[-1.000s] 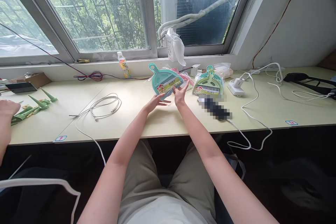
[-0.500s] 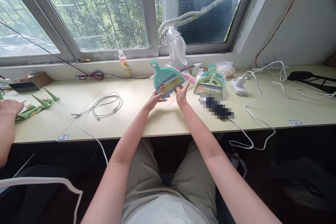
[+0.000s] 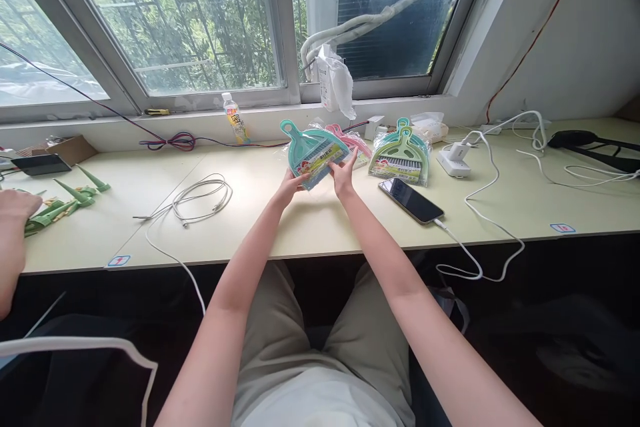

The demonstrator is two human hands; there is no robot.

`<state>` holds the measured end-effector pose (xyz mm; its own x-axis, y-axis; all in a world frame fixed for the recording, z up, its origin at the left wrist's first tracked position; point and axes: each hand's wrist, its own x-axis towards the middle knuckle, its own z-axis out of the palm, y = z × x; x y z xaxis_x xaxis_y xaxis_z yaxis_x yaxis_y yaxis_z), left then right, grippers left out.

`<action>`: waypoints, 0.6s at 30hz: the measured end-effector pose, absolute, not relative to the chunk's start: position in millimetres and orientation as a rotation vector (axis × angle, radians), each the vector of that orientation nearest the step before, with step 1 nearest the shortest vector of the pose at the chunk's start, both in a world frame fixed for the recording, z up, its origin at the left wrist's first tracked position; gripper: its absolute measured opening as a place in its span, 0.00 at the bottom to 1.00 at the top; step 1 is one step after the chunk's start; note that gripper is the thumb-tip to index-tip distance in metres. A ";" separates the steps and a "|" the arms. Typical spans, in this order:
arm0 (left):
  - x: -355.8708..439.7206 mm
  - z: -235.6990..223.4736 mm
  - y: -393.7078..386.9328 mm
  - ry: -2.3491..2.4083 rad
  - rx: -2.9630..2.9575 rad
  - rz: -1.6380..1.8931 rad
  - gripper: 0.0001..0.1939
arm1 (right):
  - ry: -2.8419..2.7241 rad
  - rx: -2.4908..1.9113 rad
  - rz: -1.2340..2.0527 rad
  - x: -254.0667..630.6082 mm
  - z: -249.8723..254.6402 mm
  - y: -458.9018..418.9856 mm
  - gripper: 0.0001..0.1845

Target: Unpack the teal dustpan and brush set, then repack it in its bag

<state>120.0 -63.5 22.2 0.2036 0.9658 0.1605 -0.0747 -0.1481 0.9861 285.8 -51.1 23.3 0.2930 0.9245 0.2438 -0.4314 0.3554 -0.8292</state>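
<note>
Both my hands hold a teal mini dustpan set (image 3: pixel 310 150) in clear wrapping, lifted a little above the pale desk (image 3: pixel 310 227). My left hand (image 3: pixel 289 185) grips its lower left edge. My right hand (image 3: pixel 343 177) grips the lower right edge, fingers pinched on the wrapper. A pink dustpan set (image 3: pixel 353 141) lies just behind it. Packaged green dustpan sets (image 3: pixel 401 155) lie stacked to the right.
A phone (image 3: pixel 411 200) on a white cable lies right of my hands. A coiled white cable (image 3: pixel 200 200) lies to the left. A bottle (image 3: pixel 233 119), a white bag (image 3: pixel 334 88) and a power strip (image 3: pixel 454 161) sit near the window. Another person's hand (image 3: pixel 15 210) rests by green pieces (image 3: pixel 75 199) at far left.
My left hand has closed on the teal dustpan set, and both hands have lifted it slightly off the desk.
</note>
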 end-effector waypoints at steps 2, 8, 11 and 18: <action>121.1 22.1 -64.9 0.947 1.386 1.175 0.40 | -0.786 -0.742 1.039 287.2 22.9 -49.7 0.63; 126.0 25.4 -68.9 0.947 1.399 1.161 0.44 | -0.722 -0.778 1.079 290.6 22.4 -47.2 0.61; 126.9 28.0 -70.7 0.905 1.384 1.135 0.44 | -0.713 -0.764 1.089 291.2 20.9 -44.5 0.61; 128.9 28.7 -73.2 0.850 1.380 1.117 0.41 | -0.759 -0.731 1.184 302.3 15.9 -35.5 0.58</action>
<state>128.9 -73.2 28.7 0.2948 0.9430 0.1542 -0.1034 -0.1289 0.9863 302.3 -35.5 15.9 0.2020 0.9708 0.1291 -0.5230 0.2184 -0.8239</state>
